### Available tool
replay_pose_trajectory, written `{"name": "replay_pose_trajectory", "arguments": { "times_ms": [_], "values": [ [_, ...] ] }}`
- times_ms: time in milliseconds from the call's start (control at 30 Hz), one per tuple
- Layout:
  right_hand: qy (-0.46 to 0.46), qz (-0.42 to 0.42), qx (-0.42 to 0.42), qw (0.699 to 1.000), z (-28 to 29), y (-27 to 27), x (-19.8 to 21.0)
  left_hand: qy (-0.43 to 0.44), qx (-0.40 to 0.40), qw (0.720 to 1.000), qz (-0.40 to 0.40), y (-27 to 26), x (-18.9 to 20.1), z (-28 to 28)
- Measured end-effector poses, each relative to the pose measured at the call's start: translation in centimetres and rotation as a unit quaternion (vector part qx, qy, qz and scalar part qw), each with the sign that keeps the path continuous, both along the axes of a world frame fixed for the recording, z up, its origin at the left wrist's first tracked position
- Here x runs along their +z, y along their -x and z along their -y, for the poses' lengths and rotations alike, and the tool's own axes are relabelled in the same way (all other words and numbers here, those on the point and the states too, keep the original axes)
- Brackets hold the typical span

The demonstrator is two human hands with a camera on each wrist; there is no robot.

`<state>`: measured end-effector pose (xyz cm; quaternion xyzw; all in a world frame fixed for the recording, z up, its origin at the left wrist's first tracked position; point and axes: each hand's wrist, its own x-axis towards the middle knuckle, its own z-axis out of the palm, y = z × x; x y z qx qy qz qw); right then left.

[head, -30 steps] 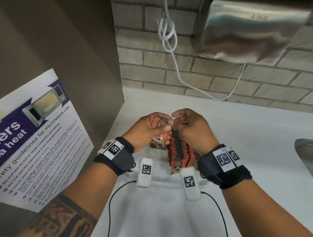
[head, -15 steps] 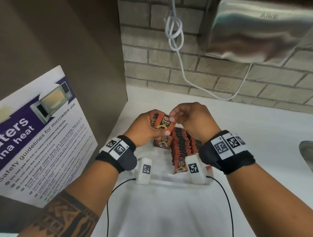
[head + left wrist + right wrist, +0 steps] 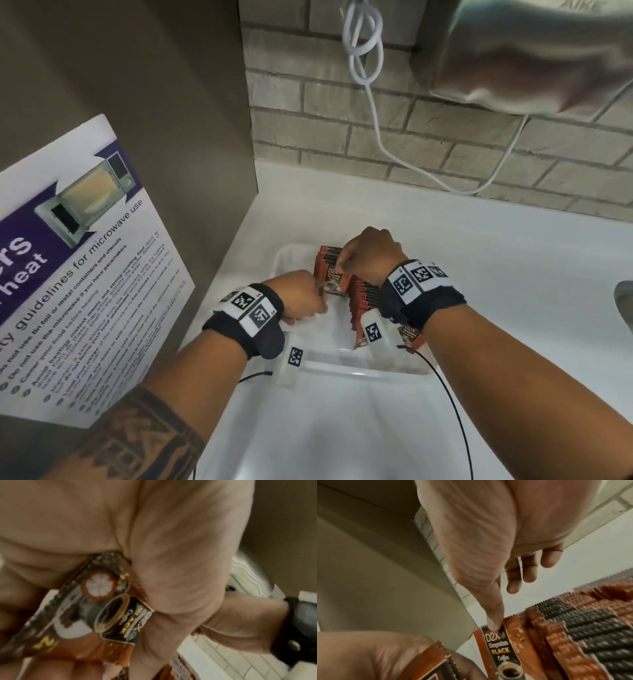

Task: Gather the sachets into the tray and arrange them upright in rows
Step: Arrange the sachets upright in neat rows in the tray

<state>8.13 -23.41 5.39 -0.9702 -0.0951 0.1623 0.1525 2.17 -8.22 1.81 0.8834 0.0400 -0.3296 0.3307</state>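
- Both hands have dropped from chest height over the tray down into it since a second ago, and the head view has tilted so the wall dryer slides toward 1 o'clock.
- The left hand (image 3: pixel 301 298) has its fingers curled round a small bunch of sachets, as the left wrist view shows; the held orange-brown foil coffee sachets (image 3: pixel 96 615) sit in its palm at about 9 o'clock of the tray.
- The right hand (image 3: pixel 370 257) has its thumb tip (image 3: pixel 494 626) pressed on the top edge of the front upright sachet (image 3: pixel 332 281); its other fingers hang loosely above the row, gripping nothing.
- The long row of standing sachets (image 3: pixel 366 301) runs from 12 o'clock toward 5 o'clock inside the shallow clear plastic tray (image 3: pixel 342 368), packed face to face.
- Judged from their look, the sachets are light, thin and slick, stiff only along the crimped seams; they probably topple unless leaned on neighbours.
- The best hold is likely a pinch on the serrated top edge, or a squeeze across the flat faces of a bunch.
- The tray rests on a smooth white countertop (image 3: pixel 479 257), likely offering little grip, so it may slide.
- Behind runs a pale brick wall (image 3: pixel 308 102) with a steel hand dryer (image 3: pixel 531 58), a knotted white cable (image 3: pixel 363 37), and a microwave safety poster (image 3: pixel 78 257) at 9 o'clock.
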Motion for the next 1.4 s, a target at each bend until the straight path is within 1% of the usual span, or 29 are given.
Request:
{"name": "replay_pose_trajectory", "arguments": {
  "times_ms": [100, 167, 333, 567, 700, 967, 1267, 1400],
  "values": [
    [0.042, -0.004, 0.014, 0.999, -0.4, -0.2, -0.9, -0.024, -0.037, 0.999, -0.017, -0.9, -1.3, 1.2],
    [0.052, -0.004, 0.017, 0.998, -0.5, -0.4, -1.3, -0.046, -0.049, 0.998, -0.021, -1.5, -2.0, 1.5],
    [0.054, -0.001, 0.024, 0.998, -0.5, -0.9, -1.8, -0.054, -0.046, 0.997, -0.029, -2.7, -2.9, 1.5],
    [-0.006, 0.001, 0.027, 1.0, -0.2, -1.5, -2.0, -0.033, -0.036, 0.998, -0.041, -3.1, -3.3, 1.6],
    [-0.021, -0.013, 0.025, 0.999, -0.1, -1.5, -2.1, -0.017, -0.031, 0.998, -0.051, -2.9, -3.3, 1.8],
    [-0.058, -0.013, 0.025, 0.998, 0.6, -1.7, -1.6, 0.005, -0.032, 0.999, -0.037, -2.3, -2.9, 2.1],
    [-0.073, 0.007, 0.019, 0.997, 1.2, -2.0, -1.6, 0.005, -0.027, 0.999, -0.031, -2.3, -3.1, 2.2],
    [-0.074, 0.011, 0.022, 0.997, 1.5, -1.9, -1.6, 0.014, -0.021, 0.999, -0.041, -2.0, -2.8, 2.1]
  ]
}}
